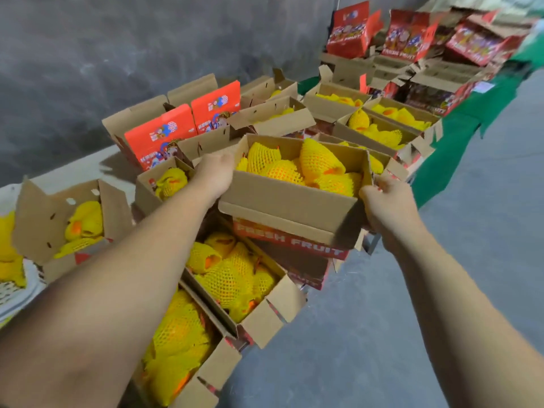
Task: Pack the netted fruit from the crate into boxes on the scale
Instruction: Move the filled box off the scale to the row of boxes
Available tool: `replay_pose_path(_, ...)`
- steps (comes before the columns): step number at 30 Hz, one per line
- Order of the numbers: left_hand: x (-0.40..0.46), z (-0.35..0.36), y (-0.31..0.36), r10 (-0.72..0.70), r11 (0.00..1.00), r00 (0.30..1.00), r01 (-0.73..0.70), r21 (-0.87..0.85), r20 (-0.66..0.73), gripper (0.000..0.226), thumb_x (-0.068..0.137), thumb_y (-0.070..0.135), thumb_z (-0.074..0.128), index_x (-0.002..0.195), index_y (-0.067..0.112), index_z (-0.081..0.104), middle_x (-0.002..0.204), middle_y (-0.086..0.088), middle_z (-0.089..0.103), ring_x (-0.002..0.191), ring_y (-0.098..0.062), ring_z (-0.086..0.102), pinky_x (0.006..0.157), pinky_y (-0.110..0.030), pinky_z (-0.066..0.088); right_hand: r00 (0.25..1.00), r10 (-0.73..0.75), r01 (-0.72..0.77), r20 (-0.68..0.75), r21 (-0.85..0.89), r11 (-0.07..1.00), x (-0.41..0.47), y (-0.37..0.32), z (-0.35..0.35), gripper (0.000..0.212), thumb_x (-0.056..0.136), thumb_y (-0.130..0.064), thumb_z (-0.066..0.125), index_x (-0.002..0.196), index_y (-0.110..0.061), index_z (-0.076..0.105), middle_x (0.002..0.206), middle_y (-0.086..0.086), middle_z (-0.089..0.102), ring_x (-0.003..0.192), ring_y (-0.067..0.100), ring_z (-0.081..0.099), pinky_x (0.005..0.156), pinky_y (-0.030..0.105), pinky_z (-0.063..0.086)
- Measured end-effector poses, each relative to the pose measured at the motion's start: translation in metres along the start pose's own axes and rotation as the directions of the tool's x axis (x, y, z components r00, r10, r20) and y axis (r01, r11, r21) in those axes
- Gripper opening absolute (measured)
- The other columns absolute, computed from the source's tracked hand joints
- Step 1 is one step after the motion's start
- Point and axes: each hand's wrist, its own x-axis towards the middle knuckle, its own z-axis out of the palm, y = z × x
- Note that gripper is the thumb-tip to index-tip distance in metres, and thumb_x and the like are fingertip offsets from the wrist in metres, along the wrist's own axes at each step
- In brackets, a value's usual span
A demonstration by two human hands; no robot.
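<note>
Full box (294, 198) of netted fruit (318, 163) held in the air above the other packed boxes (235, 278), left hand (213, 175) and right hand (388, 201) gripping opposite ends, fingers curled under.

Risk: loose flaps; the box tips and fruit rolls out, or its bottom sags.

Scale not visible. Crate (11, 278) cut off at left edge. Fingertips hidden behind cardboard.

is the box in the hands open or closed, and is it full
Open and nearly full: the brown cardboard box held by the left hand and right hand has flaps folded out, and yellow foam-netted fruit reaches its rim.
</note>
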Motion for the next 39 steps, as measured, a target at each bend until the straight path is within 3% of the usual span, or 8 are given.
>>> replay_pose_path(4, 0.014, 0.02, -0.001, -0.076, 0.994, 0.996, 0.073, -0.077, -0.043, 0.056, 0.104, 0.044, 0.031, 0.14, 0.014, 0.062, 0.139, -0.014, 0.063, 0.128, -0.036, 0.055, 0.111, -0.046, 0.044, 0.999, -0.048, 0.045, -0.012, -0.184, 0.982, 0.014, -0.001, 0.005, 0.021, 0.093, -0.038, 0.045, 0.092, -0.024, 0.06, 0.09, 0.004, 0.068, 0.086, 0.028, 0.07, 0.083, 0.054, 0.062)
replay_pose_path(9, -0.008, 0.034, -0.024, -0.061, 0.983, 0.983, 0.028, -0.184, -0.174, 0.062, 0.107, 0.055, 0.027, 0.143, 0.017, 0.059, 0.139, -0.011, 0.061, 0.13, -0.032, 0.054, 0.104, -0.041, 0.04, 0.995, -0.048, 0.02, -0.09, -0.287, 0.958, 0.004, 0.015, 0.015, 0.056, 0.102, -0.048, 0.029, 0.152, -0.032, 0.046, 0.151, 0.006, 0.05, 0.133, 0.033, 0.05, 0.108, 0.053, 0.045)
replay_pose_path(12, -0.032, 0.038, -0.033, 0.031, 0.989, 0.958, -0.071, -0.13, -0.287, 0.053, 0.11, 0.052, 0.03, 0.138, 0.018, 0.06, 0.136, -0.012, 0.061, 0.128, -0.036, 0.053, 0.108, -0.046, 0.042, 0.95, -0.118, 0.057, -0.289, -0.212, 0.976, -0.012, 0.017, 0.024, 0.052, 0.104, -0.046, 0.036, 0.152, -0.033, 0.049, 0.149, 0.005, 0.037, 0.134, 0.029, 0.036, 0.11, 0.048, 0.038)
replay_pose_path(16, -0.076, 0.044, -0.046, 0.069, 0.989, 0.952, -0.105, -0.107, -0.298, 0.051, 0.107, 0.039, 0.051, 0.156, 0.025, 0.044, 0.155, -0.006, 0.037, 0.143, -0.031, 0.037, 0.122, -0.05, 0.031, 0.874, -0.333, 0.186, -0.354, -0.389, 0.902, -0.023, 0.006, 0.033, 0.047, 0.1, -0.04, 0.05, 0.147, -0.035, 0.049, 0.15, 0.007, 0.035, 0.138, 0.031, 0.028, 0.116, 0.055, 0.025)
replay_pose_path(21, -0.133, 0.037, -0.078, -0.072, 0.888, 0.861, -0.175, -0.425, -0.504, 0.035, 0.106, 0.014, 0.055, 0.133, 0.035, 0.058, 0.133, 0.005, 0.056, 0.116, -0.013, 0.062, 0.103, -0.041, 0.054, 0.842, -0.54, 0.462, -0.016, -0.496, 0.735, -0.063, 0.002, 0.092, 0.049, 0.089, -0.04, 0.061, 0.137, -0.032, 0.053, 0.16, 0.011, 0.027, 0.152, 0.035, 0.011, 0.123, 0.059, 0.01)
replay_pose_path(25, -0.155, 0.022, -0.114, -0.137, 0.851, 0.88, -0.13, -0.509, -0.454, 0.038, 0.103, 0.013, 0.058, 0.114, 0.049, 0.062, 0.111, 0.017, 0.07, 0.105, -0.004, 0.067, 0.088, -0.025, 0.056, 0.802, -0.543, 0.592, 0.248, -0.445, 0.672, -0.093, 0.001, 0.15, 0.059, 0.088, -0.039, 0.06, 0.146, -0.034, 0.048, 0.171, 0.007, 0.009, 0.158, 0.031, -0.008, 0.125, 0.054, 0.0)
replay_pose_path(29, -0.152, -0.021, -0.161, -0.201, 0.875, 0.86, -0.059, -0.481, -0.47, 0.033, 0.103, 0.011, 0.06, 0.101, 0.044, 0.067, 0.098, 0.021, 0.072, 0.097, 0.004, 0.067, 0.078, -0.008, 0.048, 0.753, -0.551, 0.655, 0.36, -0.324, 0.683, -0.094, -0.017, 0.195, 0.053, 0.086, -0.039, 0.052, 0.139, -0.033, 0.055, 0.162, 0.008, 0.032, 0.154, 0.033, 0.018, 0.123, 0.058, 0.019)
replay_pose_path(39, -0.12, -0.091, -0.263, -0.288, 0.9, 0.894, 0.129, -0.417, -0.344, 0.032, 0.103, 0.017, 0.061, 0.104, 0.048, 0.064, 0.112, 0.021, 0.071, 0.107, 0.002, 0.065, 0.086, -0.017, 0.052, 0.682, -0.393, 0.638, 0.616, -0.24, 0.731, -0.089, -0.051, 0.306, 0.04, 0.096, -0.024, 0.061, 0.135, -0.013, 0.059, 0.137, 0.01, 0.055, 0.129, 0.033, 0.05, 0.108, 0.05, 0.044)
